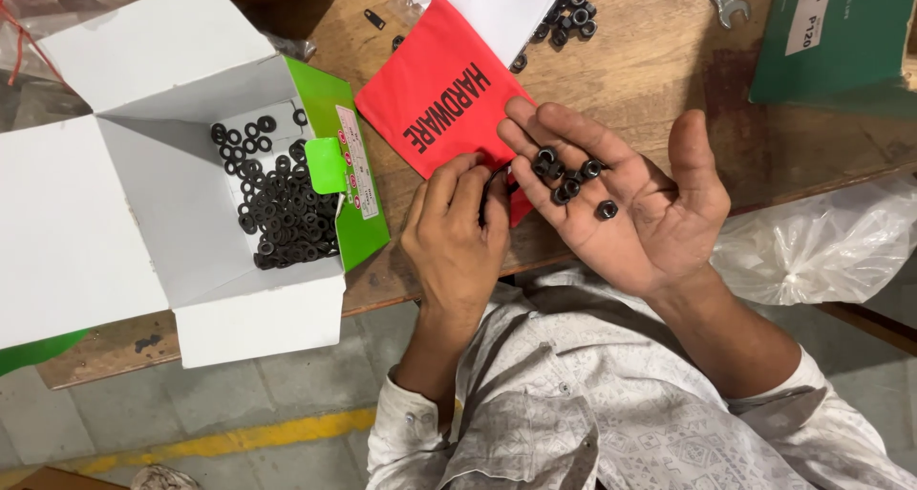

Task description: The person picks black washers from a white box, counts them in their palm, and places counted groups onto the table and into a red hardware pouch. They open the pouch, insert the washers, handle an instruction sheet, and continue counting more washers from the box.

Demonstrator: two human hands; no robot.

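Observation:
My right hand [635, 208] lies palm up over the table edge, with several black nuts [571, 178] resting on its fingers and palm. My left hand [457, 237] is palm down beside it. Its fingertips pinch the near corner of a red cloth pouch [430, 94] with black lettering that lies flat on the wooden table [650, 60]. Something small and dark shows between the left fingertips and the pouch edge; I cannot tell what it is.
An open white and green carton [143, 180] holding many black washers [282, 208] sits at the left. More black nuts [565, 17] lie on white paper beyond the pouch. A spanner [723, 1], a green box [841, 36] and a clear plastic bag [817, 246] are at the right.

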